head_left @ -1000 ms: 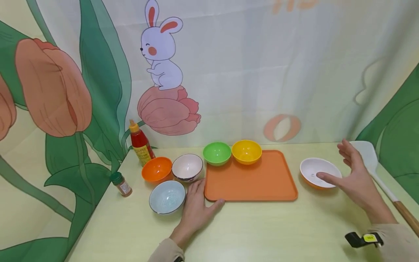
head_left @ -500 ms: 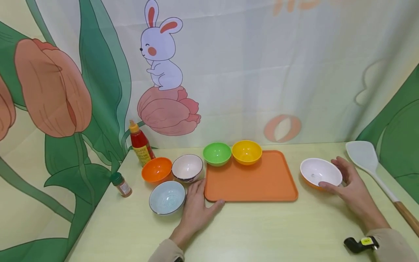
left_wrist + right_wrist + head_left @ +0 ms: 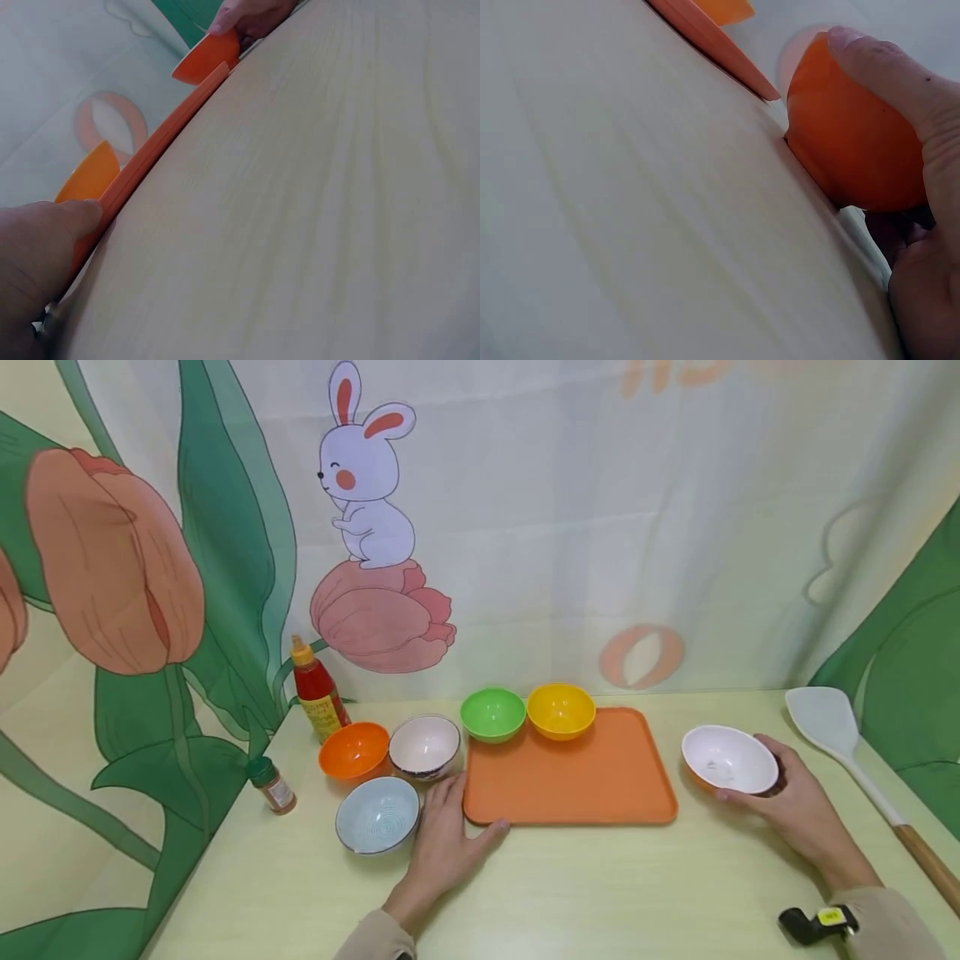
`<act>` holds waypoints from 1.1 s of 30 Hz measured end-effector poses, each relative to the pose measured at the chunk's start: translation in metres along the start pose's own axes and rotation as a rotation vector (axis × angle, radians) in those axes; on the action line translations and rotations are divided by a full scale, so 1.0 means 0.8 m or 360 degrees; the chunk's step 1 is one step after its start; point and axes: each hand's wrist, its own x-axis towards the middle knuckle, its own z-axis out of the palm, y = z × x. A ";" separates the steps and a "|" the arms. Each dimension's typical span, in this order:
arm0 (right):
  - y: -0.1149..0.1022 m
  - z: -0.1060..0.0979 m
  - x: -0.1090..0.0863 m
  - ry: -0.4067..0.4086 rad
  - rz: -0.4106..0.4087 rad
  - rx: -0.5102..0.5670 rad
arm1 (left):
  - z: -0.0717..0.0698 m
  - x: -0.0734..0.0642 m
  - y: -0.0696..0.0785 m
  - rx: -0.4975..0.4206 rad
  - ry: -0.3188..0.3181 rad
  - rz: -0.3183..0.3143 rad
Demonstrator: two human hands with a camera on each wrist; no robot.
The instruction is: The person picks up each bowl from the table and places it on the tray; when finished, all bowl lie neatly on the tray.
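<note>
At the right of the head view, my right hand [image 3: 801, 814] grips a bowl [image 3: 727, 760], white inside and orange outside. The thumb lies along its near side and the other fingers go round the right side, mostly hidden. From the right wrist, the bowl's orange wall [image 3: 855, 131] shows with the thumb near its rim, its base close at the table. My left hand [image 3: 444, 852] rests at the front left corner of an orange tray [image 3: 570, 789], fingers extended along the left side, thumb touching the front edge. A light blue bowl [image 3: 378, 816] stands just left of those fingers.
Green [image 3: 492, 716] and yellow [image 3: 561, 712] bowls sit at the tray's back. Left of it are a white bowl [image 3: 425, 747], an orange bowl [image 3: 355, 752], a red sauce bottle [image 3: 318, 693] and a green-capped spice jar [image 3: 272, 785]. A spatula [image 3: 847, 743] lies far right.
My right hand has come down and left from above the white-and-orange bowl and now grips its right side. My left hand stays at the tray corner.
</note>
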 end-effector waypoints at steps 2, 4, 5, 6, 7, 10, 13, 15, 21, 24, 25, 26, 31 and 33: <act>0.000 0.001 -0.001 0.0013 0.0012 -0.0005 | 0.000 -0.002 0.000 0.0000 -0.0001 -0.0004; 0.001 0.000 -0.002 0.0043 0.0020 -0.0028 | 0.000 -0.002 0.001 0.0001 -0.0002 -0.0003; 0.001 -0.002 -0.002 0.0064 0.0018 -0.0041 | 0.000 0.000 0.001 -0.0002 -0.0001 0.0002; 0.001 -0.003 -0.002 0.0085 0.0017 -0.0051 | 0.000 0.000 0.002 -0.0002 -0.0004 0.0001; 0.002 -0.003 -0.002 0.0105 0.0018 -0.0059 | 0.000 0.000 0.002 -0.0002 -0.0005 0.0000; 0.004 -0.001 -0.003 0.0165 0.0014 -0.0033 | -0.001 0.000 0.001 -0.0011 -0.0005 -0.0007; 0.004 0.001 -0.004 0.0213 0.0009 0.0005 | -0.002 -0.002 -0.001 -0.0004 -0.0004 -0.0025; 0.003 0.001 -0.003 0.0237 0.0007 0.0022 | -0.003 -0.002 -0.001 -0.0005 -0.0005 -0.0028; -0.007 -0.003 0.011 0.0266 0.0035 0.0057 | -0.001 0.001 0.001 -0.0027 -0.0008 -0.0020; -0.014 0.002 0.022 0.0250 0.0032 0.0086 | 0.000 0.001 0.001 -0.0019 -0.0012 -0.0023; -0.017 0.005 0.025 0.0239 0.0027 0.0092 | 0.000 0.001 0.000 -0.0014 -0.0014 -0.0025; -0.020 0.008 0.029 0.0225 0.0024 0.0091 | 0.001 0.001 -0.001 -0.0009 -0.0015 -0.0026; -0.037 0.026 0.048 0.0148 0.0022 0.0120 | 0.002 0.001 -0.003 0.0003 -0.0009 -0.0028; -0.042 0.032 0.055 0.0131 0.0022 0.0156 | 0.002 0.001 -0.002 0.0004 -0.0006 -0.0022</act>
